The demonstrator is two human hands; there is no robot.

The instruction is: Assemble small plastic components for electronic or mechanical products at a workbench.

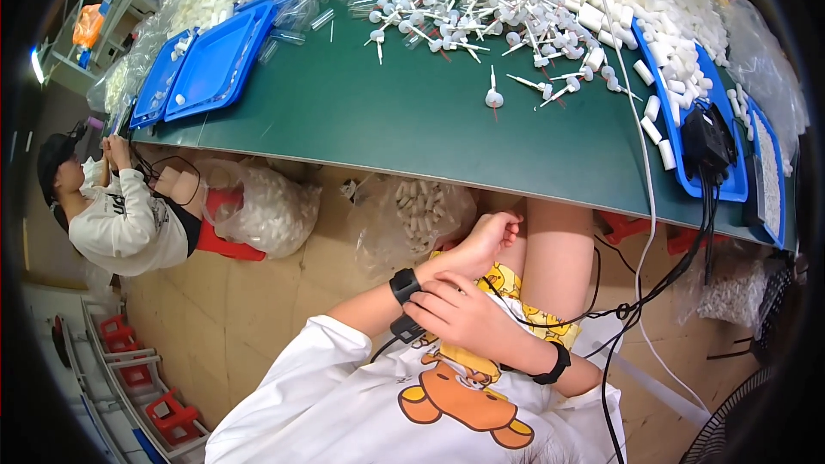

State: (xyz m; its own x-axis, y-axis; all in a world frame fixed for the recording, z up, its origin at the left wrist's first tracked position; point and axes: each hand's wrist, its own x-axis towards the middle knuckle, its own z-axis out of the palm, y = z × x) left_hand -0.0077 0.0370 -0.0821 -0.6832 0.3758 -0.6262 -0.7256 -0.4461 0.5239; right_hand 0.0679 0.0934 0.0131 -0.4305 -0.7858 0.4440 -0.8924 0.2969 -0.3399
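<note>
My left hand (483,243) is above my lap near the table's front edge, its fingers curled in and nothing visible in them. A black wrist strap (404,284) circles my left wrist. My right hand (458,313) reaches across to that wrist, its fingers bent over a small black box with a cable (406,327) just below the strap. The thumb side of the right hand partly hides the strap and box. Another black wristband (554,363) sits on my right wrist.
On the green table (344,112) lie a heap of white plastic pieces with thin stems (481,9) and many white cylinders (679,60). Blue trays (215,60) stand left, another (732,185) right, with a black box (706,137). Cables (632,318) hang beside me. A person (129,215) sits left.
</note>
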